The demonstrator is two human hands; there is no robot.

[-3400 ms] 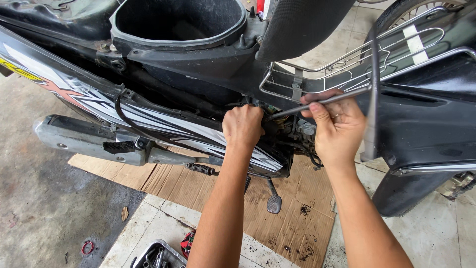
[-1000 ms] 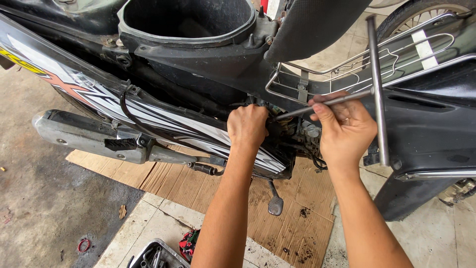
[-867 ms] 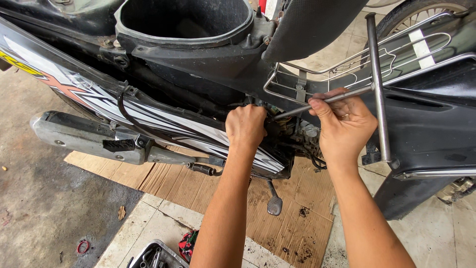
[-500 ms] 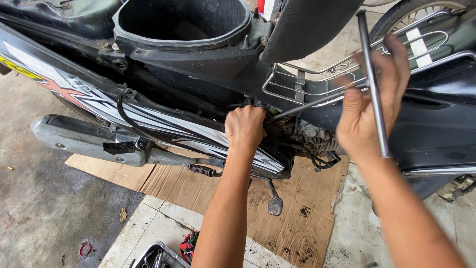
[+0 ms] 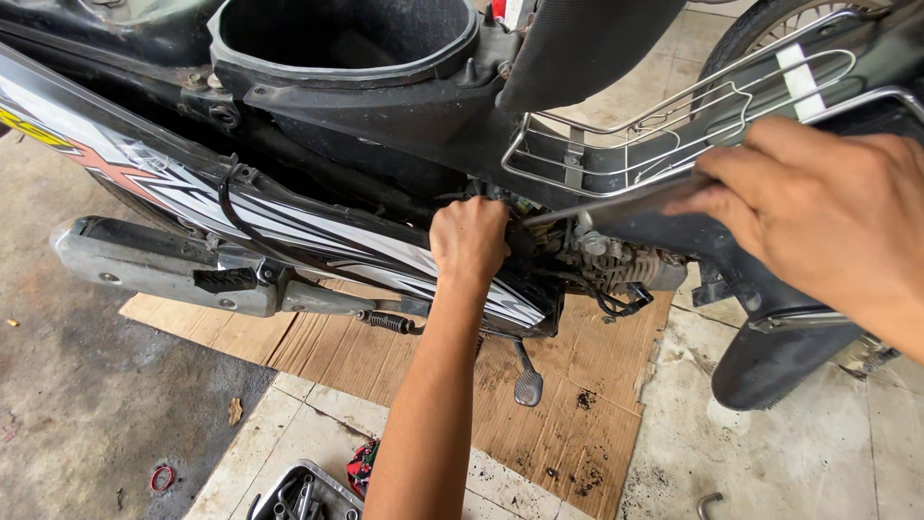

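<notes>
While the left hand (image 5: 469, 238) stays fisted inside the black motorcycle's engine bay (image 5: 587, 255), the right hand (image 5: 818, 217) grips a long steel rod tool (image 5: 616, 200), needing steady alignment.

The motorcycle (image 5: 404, 144) stands on cardboard (image 5: 539, 404), a tool tray (image 5: 303, 491) lying before it.

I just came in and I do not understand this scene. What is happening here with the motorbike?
A person is working on a black motorbike parked over cardboard. The seat is up, so the storage bin is open. The left hand reaches into the engine area beside the engine. The right hand grips a long metal tool whose tip points into the same spot. A tray of tools lies on the floor below.
</notes>
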